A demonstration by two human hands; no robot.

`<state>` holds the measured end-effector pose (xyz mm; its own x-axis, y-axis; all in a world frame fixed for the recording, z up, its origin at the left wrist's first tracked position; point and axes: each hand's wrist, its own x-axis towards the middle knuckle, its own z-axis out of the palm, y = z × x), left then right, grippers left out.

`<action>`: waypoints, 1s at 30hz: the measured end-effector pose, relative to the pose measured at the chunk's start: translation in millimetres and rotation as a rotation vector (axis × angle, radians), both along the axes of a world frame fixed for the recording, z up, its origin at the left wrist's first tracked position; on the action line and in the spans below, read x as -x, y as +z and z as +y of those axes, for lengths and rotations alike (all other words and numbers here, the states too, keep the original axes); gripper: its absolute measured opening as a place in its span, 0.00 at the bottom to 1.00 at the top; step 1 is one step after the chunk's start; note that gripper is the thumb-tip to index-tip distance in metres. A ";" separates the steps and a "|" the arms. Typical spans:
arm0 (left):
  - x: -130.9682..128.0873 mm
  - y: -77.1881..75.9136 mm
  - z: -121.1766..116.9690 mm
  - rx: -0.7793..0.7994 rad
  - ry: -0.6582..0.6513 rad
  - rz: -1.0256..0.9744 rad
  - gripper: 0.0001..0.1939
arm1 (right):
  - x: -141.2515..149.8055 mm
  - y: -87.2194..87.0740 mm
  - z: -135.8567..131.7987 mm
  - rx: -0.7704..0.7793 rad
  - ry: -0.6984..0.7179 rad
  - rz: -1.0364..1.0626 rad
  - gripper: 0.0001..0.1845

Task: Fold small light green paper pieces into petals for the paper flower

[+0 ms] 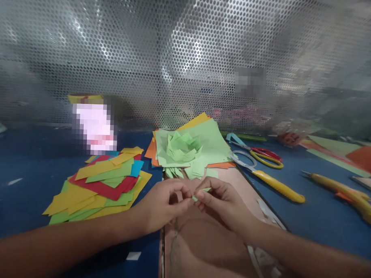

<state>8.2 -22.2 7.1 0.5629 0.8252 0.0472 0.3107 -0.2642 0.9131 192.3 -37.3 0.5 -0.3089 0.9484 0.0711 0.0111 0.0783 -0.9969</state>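
My left hand point(166, 203) and my right hand point(228, 203) meet over the pinkish board, fingertips nearly touching. Between them is a small folded piece of light green paper point(195, 198). The right thumb and fingers pinch it, and the left thumb and forefinger close on its left end. Just beyond the hands lie several small green paper pieces point(195, 168). Behind these, a pointed, bowl-like form of folded green paper point(184, 150) sits on a stack of green sheets point(218, 146), with yellow and orange sheets showing underneath.
Left of my hands is a pile of coloured paper pieces point(95, 186). To the right lie scissors point(268, 156), a yellow-handled tool with a metal loop point(278, 186) and a yellow tool with a pointed tip point(338, 189). A perforated metallic sheet point(164, 53) rises behind.
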 end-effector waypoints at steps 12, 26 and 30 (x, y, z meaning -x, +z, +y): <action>12.4 2.2 17.9 0.175 -0.081 0.004 0.10 | -11.3 21.9 19.6 -0.694 0.102 -0.541 0.07; 30.0 -1.0 49.8 -0.596 0.164 0.230 0.11 | 1.0 11.0 73.9 -1.069 -0.108 -0.913 0.10; 29.6 -4.3 48.8 -0.791 0.071 0.333 0.13 | 4.1 3.3 76.3 -1.065 -0.095 -0.982 0.10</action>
